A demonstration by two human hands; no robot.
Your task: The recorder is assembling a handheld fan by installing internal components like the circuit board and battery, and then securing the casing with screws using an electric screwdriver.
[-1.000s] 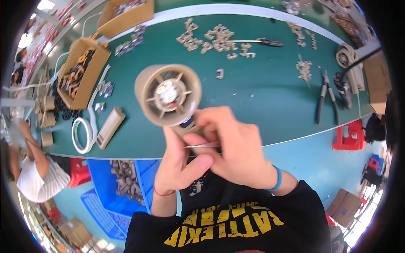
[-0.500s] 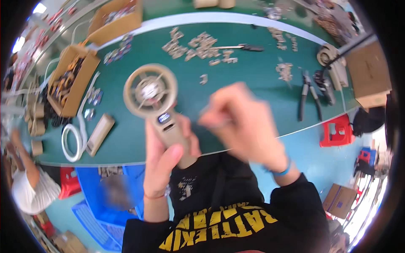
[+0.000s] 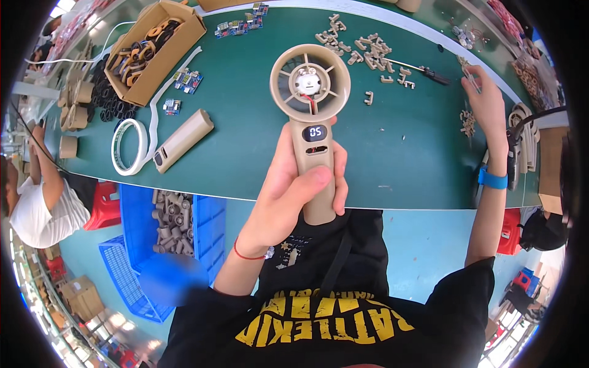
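Held in front of me by my left hand [image 3: 300,184] is a beige handheld fan [image 3: 311,211], its round ring upright at the top. My fingers wrap its handle, with the thumb across the front. A small display [image 3: 315,133] on the handle is lit, and below it lies an open slot with something red inside. The fan's ring shows a white hub and red wires. At the right side of the table, my right hand [image 3: 489,107] has its fingers pinched beside small metallic parts [image 3: 467,122]; what they grip is too small to make out.
Small beige clips [image 3: 375,55] and a screwdriver [image 3: 423,73] lie at the far middle. On the left are a beige handle shell [image 3: 187,140], a white tape roll [image 3: 127,147], circuit boards [image 3: 187,81] and a cardboard box [image 3: 129,92] of parts. A blue crate [image 3: 208,227] stands below the table edge.
My right hand has moved from beside the fan away to the far right of the table. The fan stays in my left hand, now more upright. The whole view has shifted.
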